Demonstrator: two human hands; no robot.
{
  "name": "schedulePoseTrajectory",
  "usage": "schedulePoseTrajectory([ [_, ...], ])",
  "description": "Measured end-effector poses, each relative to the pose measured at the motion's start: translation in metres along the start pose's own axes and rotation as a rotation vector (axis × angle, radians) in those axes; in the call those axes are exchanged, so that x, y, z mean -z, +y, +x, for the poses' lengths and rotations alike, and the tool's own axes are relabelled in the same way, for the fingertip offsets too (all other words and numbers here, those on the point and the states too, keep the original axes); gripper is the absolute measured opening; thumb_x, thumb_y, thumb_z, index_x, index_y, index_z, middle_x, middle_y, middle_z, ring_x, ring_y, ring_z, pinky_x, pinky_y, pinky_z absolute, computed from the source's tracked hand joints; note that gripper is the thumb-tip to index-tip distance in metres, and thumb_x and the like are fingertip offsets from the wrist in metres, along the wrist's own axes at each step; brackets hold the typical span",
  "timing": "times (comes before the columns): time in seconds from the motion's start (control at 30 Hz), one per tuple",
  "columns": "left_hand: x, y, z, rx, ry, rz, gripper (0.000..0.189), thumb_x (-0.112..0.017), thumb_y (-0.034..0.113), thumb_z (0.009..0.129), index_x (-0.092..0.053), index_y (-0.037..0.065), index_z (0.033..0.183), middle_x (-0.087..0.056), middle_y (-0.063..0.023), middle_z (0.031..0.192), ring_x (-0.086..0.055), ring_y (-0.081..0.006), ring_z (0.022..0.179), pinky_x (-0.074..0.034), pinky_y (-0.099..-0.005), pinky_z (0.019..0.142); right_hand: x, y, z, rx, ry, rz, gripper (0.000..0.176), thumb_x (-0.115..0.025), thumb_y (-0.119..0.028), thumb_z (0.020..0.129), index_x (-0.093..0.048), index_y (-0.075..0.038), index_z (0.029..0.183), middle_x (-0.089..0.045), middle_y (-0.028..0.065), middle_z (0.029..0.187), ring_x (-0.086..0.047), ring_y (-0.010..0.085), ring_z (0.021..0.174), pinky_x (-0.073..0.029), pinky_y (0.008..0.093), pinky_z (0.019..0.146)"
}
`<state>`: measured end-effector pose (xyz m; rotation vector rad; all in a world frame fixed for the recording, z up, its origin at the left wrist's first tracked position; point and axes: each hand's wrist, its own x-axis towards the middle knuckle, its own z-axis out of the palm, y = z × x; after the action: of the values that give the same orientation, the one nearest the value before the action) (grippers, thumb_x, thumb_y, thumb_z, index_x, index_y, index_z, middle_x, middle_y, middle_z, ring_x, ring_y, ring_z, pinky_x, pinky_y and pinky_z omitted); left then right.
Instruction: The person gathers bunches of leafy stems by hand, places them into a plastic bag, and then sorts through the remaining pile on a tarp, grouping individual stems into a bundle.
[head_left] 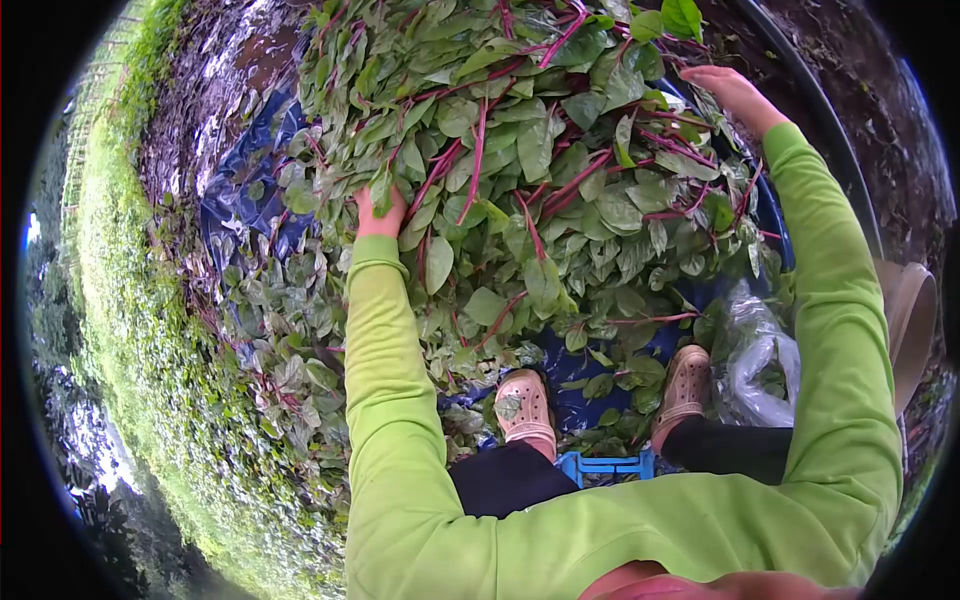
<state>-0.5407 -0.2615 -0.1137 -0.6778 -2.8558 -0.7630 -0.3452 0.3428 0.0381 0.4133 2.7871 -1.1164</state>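
Note:
A large heap of leafy greens point(540, 150) with reddish-purple stems fills the upper middle of the head view. My left hand point(381, 212) reaches into the heap's left side; leaves cover its fingers, so what they hold is hidden. At the upper right, my right hand point(735, 97) lies along the heap's right edge, its fingers stretched out and close to the leaves. Under the heap and its loose leaves, parts of a blue sheet point(580, 400) show.
A clear plastic bag point(760, 365) lies right of my shoes. A blue plastic frame point(605, 466) is between my legs. At the right stands a beige container point(908, 325), near a dark curved rim. Green plants point(130, 330) grow along the left.

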Motion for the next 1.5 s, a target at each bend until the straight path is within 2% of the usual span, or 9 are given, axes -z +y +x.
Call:
schedulePoseTrajectory([
  [0.03, -0.001, -0.007, 0.004, 0.026, -0.025, 0.021, 0.037, -0.063, 0.016, 0.085, -0.069, 0.007, 0.12, -0.067, -0.0228, 0.115, -0.057, -0.0475, 0.113, -0.046, -0.0532, 0.1, -0.005, -0.009, 0.019, 0.195, -0.009, -0.148, 0.035, -0.053, -0.018, 0.102, -0.072, -0.002, 0.128, -0.071, 0.0134, 0.132, -0.064, 0.019, 0.124, -0.042, 0.0306, 0.112],
  [0.1, 0.003, -0.024, 0.013, 0.074, -0.089, 0.067, 0.037, -0.064, 0.017, 0.085, -0.069, 0.007, 0.12, -0.067, -0.0227, 0.115, -0.058, -0.0468, 0.112, -0.047, -0.0528, 0.1, -0.024, -0.084, 0.047, 0.153, -0.422, -0.997, 0.035, -0.049, -0.019, 0.104, -0.069, 0.0, 0.127, -0.068, 0.0173, 0.135, -0.063, 0.0204, 0.125, -0.043, 0.0318, 0.112],
  [0.3, 0.004, -0.041, 0.04, 0.139, -0.19, 0.139, 0.038, -0.064, 0.021, 0.086, -0.069, 0.006, 0.12, -0.068, -0.0225, 0.115, -0.06, -0.0449, 0.111, -0.048, -0.0517, 0.098, -0.113, -0.005, 0.106, -0.156, -0.154, -0.642, 0.035, -0.052, -0.019, 0.102, -0.068, -0.001, 0.128, -0.069, 0.0158, 0.133, -0.063, 0.0197, 0.123, -0.044, 0.0321, 0.109],
  [0.63, 0.009, -0.012, 0.008, 0.134, -0.181, 0.115, 0.04, -0.065, 0.027, 0.087, -0.069, 0.005, 0.121, -0.069, -0.022, 0.114, -0.063, -0.0417, 0.108, -0.05, -0.0497, 0.094, -0.144, 0.009, 0.081, -0.169, -0.188, -0.453, 0.036, -0.057, -0.02, 0.099, -0.066, -0.001, 0.129, -0.069, 0.0132, 0.128, -0.063, 0.0185, 0.119, -0.047, 0.0327, 0.105],
  [1.1, 0.042, 0.035, -0.114, 0.095, -0.174, -0.008, 0.045, -0.066, 0.035, 0.089, -0.07, 0.004, 0.121, -0.071, -0.0213, 0.113, -0.067, -0.0373, 0.104, -0.053, -0.047, 0.089, -0.158, 0.041, -0.076, -0.166, -0.247, 0.026, 0.041, -0.064, -0.021, 0.094, -0.063, -0.002, 0.131, -0.07, 0.0096, 0.122, -0.063, 0.0168, 0.114, -0.05, 0.0335, 0.099],
  [1.33, 0.062, 0.065, -0.17, 0.085, -0.278, -0.019, 0.049, -0.066, 0.04, 0.089, -0.07, 0.003, 0.122, -0.072, -0.021, 0.112, -0.069, -0.035, 0.102, -0.054, -0.0456, 0.087, -0.159, 0.044, -0.159, -0.133, -0.095, 0.387, 0.044, -0.068, -0.021, 0.092, -0.062, -0.003, 0.132, -0.071, 0.0078, 0.119, -0.062, 0.0159, 0.112, -0.051, 0.0339, 0.096],
  [1.37, 0.067, 0.065, -0.161, 0.082, -0.313, 0.002, 0.049, -0.066, 0.04, 0.09, -0.07, 0.003, 0.122, -0.072, -0.021, 0.112, -0.069, -0.0347, 0.102, -0.055, -0.0454, 0.087, -0.13, -0.023, -0.172, -0.261, -0.038, 0.325, 0.044, -0.069, -0.02, 0.091, -0.062, -0.003, 0.131, -0.071, 0.0082, 0.119, -0.063, 0.0156, 0.111, -0.051, 0.0337, 0.095],
  [1.43, 0.08, 0.068, -0.134, 0.081, -0.41, 0.063, 0.05, -0.066, 0.042, 0.09, -0.07, 0.003, 0.122, -0.073, -0.0209, 0.112, -0.069, -0.0341, 0.101, -0.055, -0.045, 0.086, -0.118, -0.009, -0.161, 0.115, 0.204, -0.063, 0.046, -0.069, -0.017, 0.088, -0.063, -0.007, 0.133, -0.072, 0.0112, 0.119, -0.067, 0.0204, 0.107, -0.053, 0.0362, 0.093],
  [1.5, 0.095, 0.07, -0.116, 0.096, -0.524, 0.127, 0.051, -0.067, 0.043, 0.09, -0.07, 0.003, 0.122, -0.073, -0.0208, 0.112, -0.07, -0.0334, 0.101, -0.055, -0.0446, 0.085, -0.077, -0.132, -0.198, -0.132, 0.469, -0.296, 0.043, -0.067, -0.018, 0.087, -0.068, -0.012, 0.129, -0.074, 0.0167, 0.111, -0.07, 0.0319, 0.107, -0.055, 0.0431, 0.094],
])
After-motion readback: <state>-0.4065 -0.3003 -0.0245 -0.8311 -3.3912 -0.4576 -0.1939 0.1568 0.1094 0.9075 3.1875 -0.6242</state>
